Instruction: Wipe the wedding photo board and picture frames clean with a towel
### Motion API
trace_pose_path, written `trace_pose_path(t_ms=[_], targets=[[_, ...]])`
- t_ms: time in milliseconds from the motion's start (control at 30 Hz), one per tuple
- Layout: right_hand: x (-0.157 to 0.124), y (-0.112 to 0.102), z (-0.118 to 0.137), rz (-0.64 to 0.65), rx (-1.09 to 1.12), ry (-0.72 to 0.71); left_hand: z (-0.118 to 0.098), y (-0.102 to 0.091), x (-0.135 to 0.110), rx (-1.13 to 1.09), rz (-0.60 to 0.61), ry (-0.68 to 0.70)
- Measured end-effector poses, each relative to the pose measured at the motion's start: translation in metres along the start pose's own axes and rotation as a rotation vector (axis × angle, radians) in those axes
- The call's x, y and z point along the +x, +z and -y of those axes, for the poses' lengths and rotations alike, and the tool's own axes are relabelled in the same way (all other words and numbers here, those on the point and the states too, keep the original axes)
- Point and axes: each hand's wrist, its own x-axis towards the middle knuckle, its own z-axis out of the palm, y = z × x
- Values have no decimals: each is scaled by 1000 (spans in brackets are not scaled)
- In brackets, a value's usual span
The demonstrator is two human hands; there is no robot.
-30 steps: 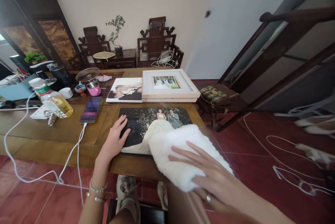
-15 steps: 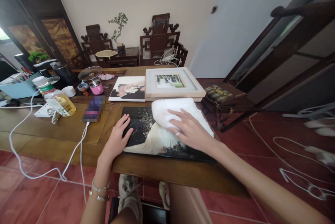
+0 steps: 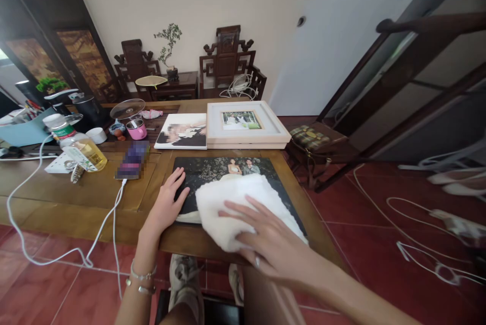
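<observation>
The dark photo board (image 3: 212, 170) was laid on the table (image 3: 76, 203), close to its front edge. Since half a second before, the white cloth (image 3: 228, 188) had been moved. Then, the 1 o'clock part of the board was covered, and the two people (image 3: 241, 166) in the picture were hidden. Now the cloth was pulled down over the middle and the 6 o'clock edge, and the two people could be seen again. The right hand (image 3: 261, 234) was laid on top of the cloth with its fingers spread. The left hand (image 3: 167, 203) was kept at the 9 o'clock edge, with its fingers spread and their tips on the board.

Toward 10 o'clock, pens (image 3: 33, 106) and other small things were held in a blue box (image 3: 26, 132). Nearer, yellow drink (image 3: 95, 157) was held in a clear bottle (image 3: 78, 141). What was inside the pink cup (image 3: 138, 131) could not be told. At 12 o'clock, a small photo (image 3: 241, 120) was set inside a pale frame (image 3: 246, 139). Farther away, at 11 o'clock, a little tree (image 3: 168, 41) was planted in a dark pot (image 3: 172, 74).
</observation>
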Motion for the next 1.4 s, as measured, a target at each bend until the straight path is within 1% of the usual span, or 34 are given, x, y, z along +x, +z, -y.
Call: trace_pose_path(t_ms=[133,267,333,400,500,667,767,833,933,1067,1133,1200,1267,1300,1400], targets=[[31,1,-31,-96,-47,49,-1,0,-1,1,-5,-3],[63,4,-58,-85,-118,146,-1,1,-1,-7,-9,8],[75,5,-64,-77,-143,202,-1,1,0,-8,-8,7],[82,7,-65,-81,-158,233,0,1,0,-7,-7,3],[78,11,-52,-81,-136,210,1,2,0,-10,-9,3],[51,16,-16,-42,-13,25,1,0,0,-4,31,22],[38,14,-3,-19,23,-27,1,-1,0,10,47,25],[35,11,-3,-16,35,-26,1,-1,0,15,46,20],[39,9,-16,-46,34,-3,0,0,0,11,32,6],[55,10,-43,-111,-50,62,0,1,0,-1,-3,-3],[66,12,-55,-119,-100,121,0,2,0,-2,-12,5],[76,13,-60,-115,-132,183,0,2,-1,-4,-17,11],[81,15,-59,-114,-142,211,1,2,-1,-10,-21,17],[80,15,-57,-113,-139,202,1,2,-1,-13,-21,20],[70,17,-41,-119,-95,123,0,2,-1,-13,-15,12]])
